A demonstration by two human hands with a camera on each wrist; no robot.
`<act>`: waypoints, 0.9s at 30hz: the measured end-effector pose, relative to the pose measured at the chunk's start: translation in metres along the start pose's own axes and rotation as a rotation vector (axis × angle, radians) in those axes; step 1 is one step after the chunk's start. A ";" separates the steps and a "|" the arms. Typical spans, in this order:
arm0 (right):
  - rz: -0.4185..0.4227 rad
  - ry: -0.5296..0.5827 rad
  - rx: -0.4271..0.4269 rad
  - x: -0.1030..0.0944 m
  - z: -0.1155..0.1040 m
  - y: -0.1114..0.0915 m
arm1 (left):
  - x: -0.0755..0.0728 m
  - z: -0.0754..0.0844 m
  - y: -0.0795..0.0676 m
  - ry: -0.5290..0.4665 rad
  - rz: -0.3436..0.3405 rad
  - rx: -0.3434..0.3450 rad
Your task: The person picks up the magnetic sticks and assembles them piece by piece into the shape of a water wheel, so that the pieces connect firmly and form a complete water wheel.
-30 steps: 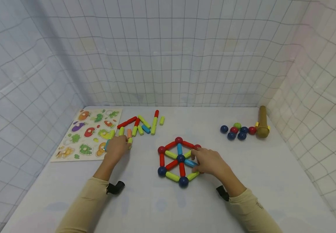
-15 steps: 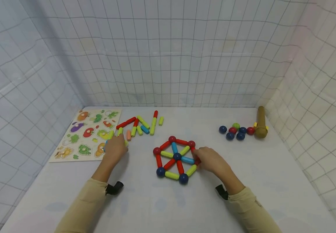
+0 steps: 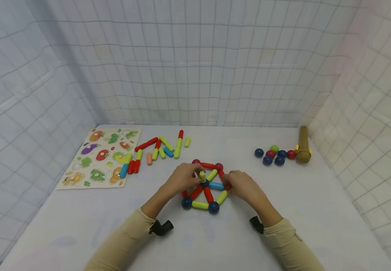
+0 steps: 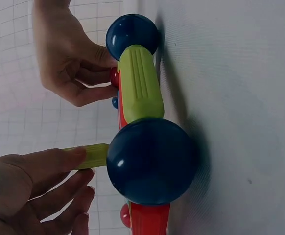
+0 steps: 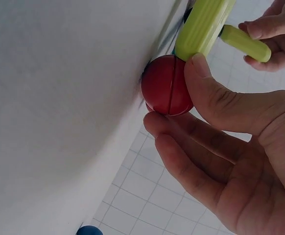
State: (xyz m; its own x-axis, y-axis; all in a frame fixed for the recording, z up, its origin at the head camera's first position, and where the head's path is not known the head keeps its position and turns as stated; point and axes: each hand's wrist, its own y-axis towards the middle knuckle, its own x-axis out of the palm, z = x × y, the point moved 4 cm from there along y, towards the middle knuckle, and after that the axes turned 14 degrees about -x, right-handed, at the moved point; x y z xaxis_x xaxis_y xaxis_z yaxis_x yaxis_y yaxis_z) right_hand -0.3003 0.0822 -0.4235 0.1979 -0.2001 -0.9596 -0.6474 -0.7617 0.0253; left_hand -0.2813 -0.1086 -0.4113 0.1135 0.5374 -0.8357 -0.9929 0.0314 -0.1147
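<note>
Frame [image 3: 208, 194] of rods and balls, lying midway between the table's left and right edges. The right wrist view shows a red ball [image 5: 167, 85] of it, largely hidden by the right hand [image 3: 244, 185] in the head view. The white table [image 3: 168, 248] meets gridded walls [image 3: 198, 67]; a vegetable board [image 3: 93, 156] occupies its far left corner. The left hand [image 3: 184, 177] pinches an upright green rod [image 3: 202, 176] at the hub, its other fingers loosely bent; the right thumb and fingertips grip the red ball.
</note>
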 end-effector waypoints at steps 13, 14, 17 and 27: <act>-0.021 0.016 0.005 0.000 0.005 0.002 | 0.002 -0.003 0.005 -0.026 -0.019 0.017; -0.029 0.042 0.015 -0.001 0.007 0.002 | 0.001 -0.009 0.004 -0.031 -0.017 0.006; -0.013 0.049 0.081 -0.014 0.026 -0.001 | -0.006 -0.034 0.000 -0.027 0.014 -0.061; 0.112 -0.170 0.471 -0.045 0.138 -0.018 | -0.017 -0.080 -0.001 0.057 -0.014 -0.197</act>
State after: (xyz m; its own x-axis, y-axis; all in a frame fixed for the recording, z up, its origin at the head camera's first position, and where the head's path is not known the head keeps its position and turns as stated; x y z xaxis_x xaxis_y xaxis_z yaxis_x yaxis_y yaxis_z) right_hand -0.3991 0.1898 -0.4194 0.0115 -0.1318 -0.9912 -0.9269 -0.3732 0.0388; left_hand -0.2799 -0.1852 -0.4394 0.1351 0.4891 -0.8617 -0.9657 -0.1298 -0.2250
